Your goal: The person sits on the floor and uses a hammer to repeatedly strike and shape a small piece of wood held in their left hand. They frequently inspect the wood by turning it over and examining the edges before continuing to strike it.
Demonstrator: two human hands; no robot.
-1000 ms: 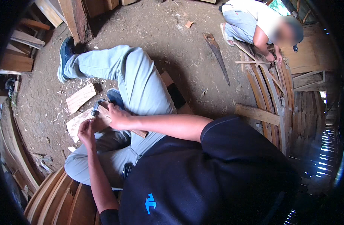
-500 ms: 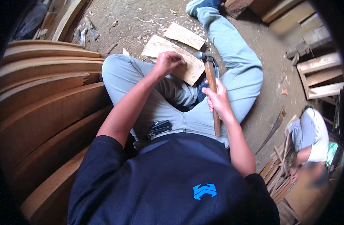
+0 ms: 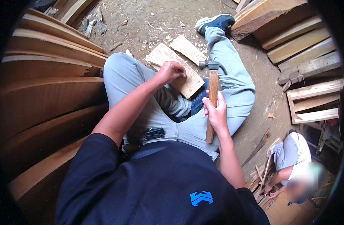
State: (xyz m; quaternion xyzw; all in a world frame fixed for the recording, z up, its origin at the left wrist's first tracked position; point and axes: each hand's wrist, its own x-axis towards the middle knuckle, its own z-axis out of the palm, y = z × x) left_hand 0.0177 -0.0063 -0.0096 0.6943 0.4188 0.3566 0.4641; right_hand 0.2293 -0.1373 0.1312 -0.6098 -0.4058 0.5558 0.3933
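A claw hammer (image 3: 213,84) with a wooden handle and dark metal head stands almost upright in the view. My right hand (image 3: 217,114) is wrapped round the handle's middle. My left hand (image 3: 171,73) hovers over or rests by a pale wooden board (image 3: 192,85), its fingers pinched together; whatever they hold, if anything, is too small to make out. The board lies between my legs, partly covered by that hand. Beyond it a shorter piece of wood (image 3: 188,48) lies on the ground, close to the hammer head.
Large curved wooden planks (image 3: 48,90) stand along my left. Stacked timber (image 3: 299,41) and a slatted wooden frame (image 3: 316,101) are at the far right. Another person (image 3: 292,161) crouches at the lower right by thin wood strips. Wood chips litter the dirt floor (image 3: 142,18).
The hammer has turned in my right hand, so its head now shows side-on with the claw to the right. My left hand keeps its pinch over the board. The whole view has shifted slightly.
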